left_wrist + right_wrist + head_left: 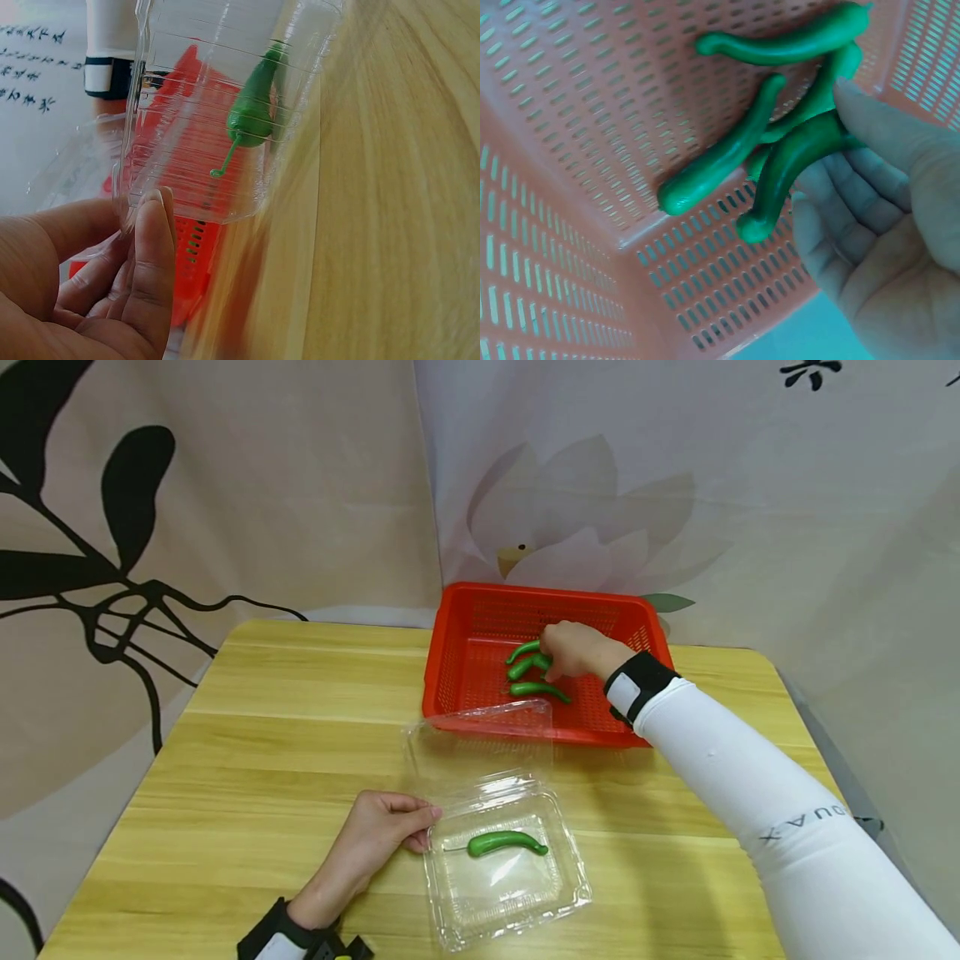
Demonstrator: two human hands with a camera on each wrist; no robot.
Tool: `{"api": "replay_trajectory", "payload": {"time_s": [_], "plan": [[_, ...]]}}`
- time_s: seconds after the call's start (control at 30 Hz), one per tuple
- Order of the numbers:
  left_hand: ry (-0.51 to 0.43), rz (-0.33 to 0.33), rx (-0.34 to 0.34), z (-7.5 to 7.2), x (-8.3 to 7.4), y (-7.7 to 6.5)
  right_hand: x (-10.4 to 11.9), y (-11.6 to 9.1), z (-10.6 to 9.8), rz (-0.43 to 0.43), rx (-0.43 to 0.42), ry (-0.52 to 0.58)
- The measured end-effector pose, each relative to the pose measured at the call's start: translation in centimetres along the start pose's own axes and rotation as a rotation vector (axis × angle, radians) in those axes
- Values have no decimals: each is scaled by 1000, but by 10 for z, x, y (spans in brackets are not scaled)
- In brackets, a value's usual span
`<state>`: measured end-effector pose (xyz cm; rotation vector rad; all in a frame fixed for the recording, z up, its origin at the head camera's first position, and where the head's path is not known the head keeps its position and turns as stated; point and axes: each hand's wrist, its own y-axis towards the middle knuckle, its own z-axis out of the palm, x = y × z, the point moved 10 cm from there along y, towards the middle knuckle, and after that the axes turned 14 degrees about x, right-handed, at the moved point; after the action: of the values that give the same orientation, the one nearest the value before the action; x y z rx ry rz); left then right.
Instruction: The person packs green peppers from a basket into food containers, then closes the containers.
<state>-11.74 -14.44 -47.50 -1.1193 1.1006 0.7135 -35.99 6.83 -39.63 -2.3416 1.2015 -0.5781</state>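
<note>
My left hand (pixel 390 822) pinches the left edge of a clear plastic clamshell box (pixel 517 914) between thumb and fingers. The box lies with its lid folded back toward the basket. One green chili pepper (pixel 502 842) lies in it, also seen through the plastic in the left wrist view as a green pepper (pixel 253 105). Inside the red basket (pixel 465 693), my right hand (pixel 577 652) pinches the end of a curved green chili pepper (pixel 791 169). Other green peppers (pixel 724 154) lie right beside it on the basket floor.
The wooden table (pixel 285 735) carries both box and basket. A patterned cloth (pixel 337 485) hangs behind the table's back edge. The lid (pixel 480 735) overlaps the basket's near rim.
</note>
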Motion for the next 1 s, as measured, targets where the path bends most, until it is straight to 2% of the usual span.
{"api": "replay_trajectory", "payload": {"time_s": [0.4,0.6,1.0], "plan": [[-8,5,6,1,2,0,4,-22,-27,-62,-133,78],[0,7,4,2,0,0,13,-38,-40,-129,-191,73],[-4,7,10,3,0,-1,25,-56,-45,-171,-241,149]]}}
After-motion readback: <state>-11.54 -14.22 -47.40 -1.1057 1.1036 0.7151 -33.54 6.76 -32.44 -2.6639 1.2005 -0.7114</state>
